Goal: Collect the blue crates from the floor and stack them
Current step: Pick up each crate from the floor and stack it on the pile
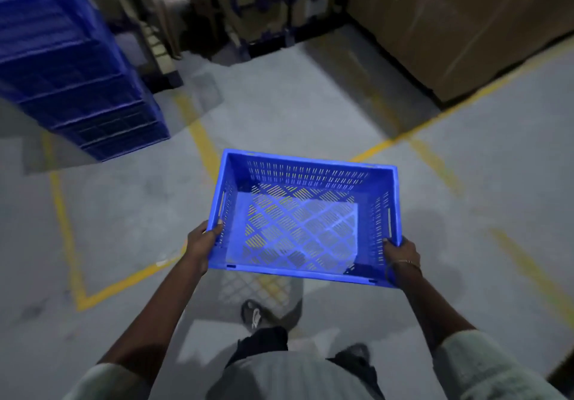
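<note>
I hold the crate [302,217] off the floor, left hand [203,244] and right hand [400,253] each gripping a short side, its long axis across me; the stack [71,67] stands ahead-left, nearer my left hand

Ahead: we see open grey floor [279,113] between us and the far racks, crossed by yellow lines [198,138]
Left: a tall stack of blue crates [71,67] blocks that side, standing on the floor
Far end: shelving with boxes [257,4] closes the way; it is blurred, so we may be misreading details
Right: a big cardboard wall [459,26] shuts off that flank
In front of us: the carried blue crate [304,216] fills the space between both hands
</note>
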`<action>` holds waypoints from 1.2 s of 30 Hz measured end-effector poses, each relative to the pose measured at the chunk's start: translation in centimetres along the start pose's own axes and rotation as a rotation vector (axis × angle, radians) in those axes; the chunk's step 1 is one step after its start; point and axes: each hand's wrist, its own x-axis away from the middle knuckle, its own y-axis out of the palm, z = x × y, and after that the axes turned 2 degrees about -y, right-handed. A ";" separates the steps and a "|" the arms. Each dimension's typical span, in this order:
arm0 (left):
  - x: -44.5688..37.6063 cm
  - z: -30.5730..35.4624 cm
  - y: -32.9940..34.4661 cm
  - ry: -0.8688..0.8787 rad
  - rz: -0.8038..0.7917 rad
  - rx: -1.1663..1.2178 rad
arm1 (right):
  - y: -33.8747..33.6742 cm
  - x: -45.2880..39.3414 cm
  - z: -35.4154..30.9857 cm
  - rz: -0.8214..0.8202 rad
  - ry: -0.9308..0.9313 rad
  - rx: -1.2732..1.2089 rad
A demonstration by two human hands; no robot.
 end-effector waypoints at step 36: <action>-29.3 33.2 -38.8 0.161 0.367 0.476 | 37.0 1.9 -73.9 -0.251 -0.553 0.003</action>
